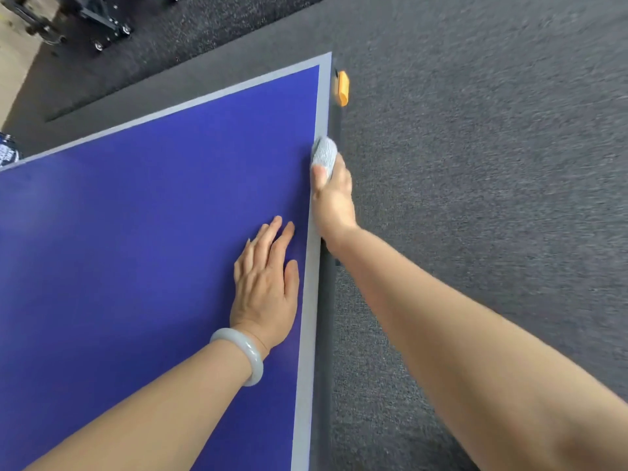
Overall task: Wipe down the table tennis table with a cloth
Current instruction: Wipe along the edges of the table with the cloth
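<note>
The blue table tennis table (142,239) fills the left of the head view, with a pale grey border line along its right and far edges. My right hand (333,198) grips a bunched grey cloth (324,154) over the table's right edge, thumb on top of the border line, fingers wrapped down the side and hidden. My left hand (266,283) rests flat on the blue surface close to the same edge, fingers straight, a pale bangle on the wrist.
Dark grey carpet (475,164) lies to the right of the table. An orange part (342,88) sticks out below the far right corner. Black wheeled frames (102,25) stand on the floor at the far left.
</note>
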`<state>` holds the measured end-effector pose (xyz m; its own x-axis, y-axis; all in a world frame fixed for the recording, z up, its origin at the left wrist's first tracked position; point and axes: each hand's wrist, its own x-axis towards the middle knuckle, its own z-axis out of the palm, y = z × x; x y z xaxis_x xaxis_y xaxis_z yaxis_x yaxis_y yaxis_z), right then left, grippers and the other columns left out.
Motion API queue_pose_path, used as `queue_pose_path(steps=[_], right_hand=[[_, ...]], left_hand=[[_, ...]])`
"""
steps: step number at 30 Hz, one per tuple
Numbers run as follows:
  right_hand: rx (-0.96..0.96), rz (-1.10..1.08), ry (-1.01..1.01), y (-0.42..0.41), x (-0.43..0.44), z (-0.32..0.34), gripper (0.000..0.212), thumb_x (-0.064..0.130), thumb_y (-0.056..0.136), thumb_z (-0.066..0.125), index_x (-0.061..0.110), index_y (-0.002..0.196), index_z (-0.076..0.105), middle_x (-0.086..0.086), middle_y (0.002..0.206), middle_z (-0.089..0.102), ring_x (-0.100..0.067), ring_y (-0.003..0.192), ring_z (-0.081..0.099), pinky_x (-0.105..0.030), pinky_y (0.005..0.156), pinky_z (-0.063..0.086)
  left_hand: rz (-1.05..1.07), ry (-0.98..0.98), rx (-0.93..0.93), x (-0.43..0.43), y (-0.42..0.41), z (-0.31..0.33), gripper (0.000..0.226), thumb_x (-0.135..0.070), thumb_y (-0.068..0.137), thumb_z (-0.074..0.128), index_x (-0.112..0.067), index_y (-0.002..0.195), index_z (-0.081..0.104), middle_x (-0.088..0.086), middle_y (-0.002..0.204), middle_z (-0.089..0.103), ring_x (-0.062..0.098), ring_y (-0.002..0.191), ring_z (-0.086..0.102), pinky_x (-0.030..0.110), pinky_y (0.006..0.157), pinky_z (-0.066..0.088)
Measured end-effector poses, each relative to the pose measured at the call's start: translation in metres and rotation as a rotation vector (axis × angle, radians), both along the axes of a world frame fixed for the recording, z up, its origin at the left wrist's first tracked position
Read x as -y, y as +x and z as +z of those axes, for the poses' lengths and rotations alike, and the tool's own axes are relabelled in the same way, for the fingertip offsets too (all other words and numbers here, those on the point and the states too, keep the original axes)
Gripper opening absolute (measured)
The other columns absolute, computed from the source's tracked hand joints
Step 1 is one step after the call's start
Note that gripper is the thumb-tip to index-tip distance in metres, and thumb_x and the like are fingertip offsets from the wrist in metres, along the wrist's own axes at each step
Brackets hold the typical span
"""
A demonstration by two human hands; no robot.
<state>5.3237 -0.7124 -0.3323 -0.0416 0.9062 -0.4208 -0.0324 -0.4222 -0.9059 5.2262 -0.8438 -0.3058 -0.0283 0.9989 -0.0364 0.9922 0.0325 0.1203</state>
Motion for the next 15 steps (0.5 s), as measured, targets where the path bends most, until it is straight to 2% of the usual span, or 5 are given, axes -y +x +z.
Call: queue_pose_path(steps=[3,6,10,13,15], right_hand=[[0.074,0.055,0.030,-0.005,0.096,-0.007,0.055,0.037,0.108,0.028,0.030,0.159,0.007,0.002,0.167,0.008,-0.012,0.152,0.006,-0.040,0.121,0.012],[0.007,0.032,0.079,-0.003,0.150,-0.014,0.056,0.033,0.107,0.030,0.025,0.158,0.008,0.001,0.166,0.010,-0.007,0.151,0.006,-0.036,0.122,0.009],[-0.059,0.005,0.056,-0.001,0.099,-0.015,0.055,0.028,0.108,0.030,0.014,0.158,0.011,-0.011,0.164,0.015,-0.019,0.152,0.010,-0.039,0.123,0.010],[-0.114,-0.013,-0.009,0.001,0.057,-0.015,0.056,0.040,0.107,0.028,0.023,0.159,0.013,-0.005,0.164,0.018,-0.020,0.150,0.017,-0.031,0.118,0.013],[-0.116,-0.018,0.002,0.000,0.066,-0.019,0.057,0.046,0.106,0.027,0.029,0.159,0.013,-0.002,0.163,0.022,-0.019,0.146,0.023,-0.022,0.110,0.017]], left_hand=[[0.009,0.003,0.015,-0.001,-0.001,-0.001,0.056,-0.032,0.098,0.022,-0.023,0.153,0.030,-0.007,0.162,0.019,0.011,0.149,0.013,0.040,0.121,0.014],[0.017,0.010,0.038,-0.001,-0.003,-0.002,0.056,-0.032,0.097,0.022,-0.023,0.152,0.032,-0.008,0.161,0.021,0.008,0.149,0.013,0.039,0.121,0.013],[-0.011,0.032,0.052,0.000,-0.006,-0.004,0.054,-0.030,0.099,0.025,-0.022,0.152,0.033,-0.007,0.161,0.022,0.009,0.148,0.015,0.040,0.121,0.016],[-0.010,0.042,0.069,0.001,-0.006,-0.005,0.052,-0.026,0.100,0.029,-0.023,0.152,0.033,-0.009,0.161,0.023,0.008,0.148,0.015,0.042,0.120,0.018],[-0.010,0.049,0.075,0.001,-0.005,-0.006,0.052,-0.026,0.100,0.030,-0.024,0.151,0.033,-0.009,0.161,0.023,0.008,0.147,0.016,0.042,0.120,0.018]])
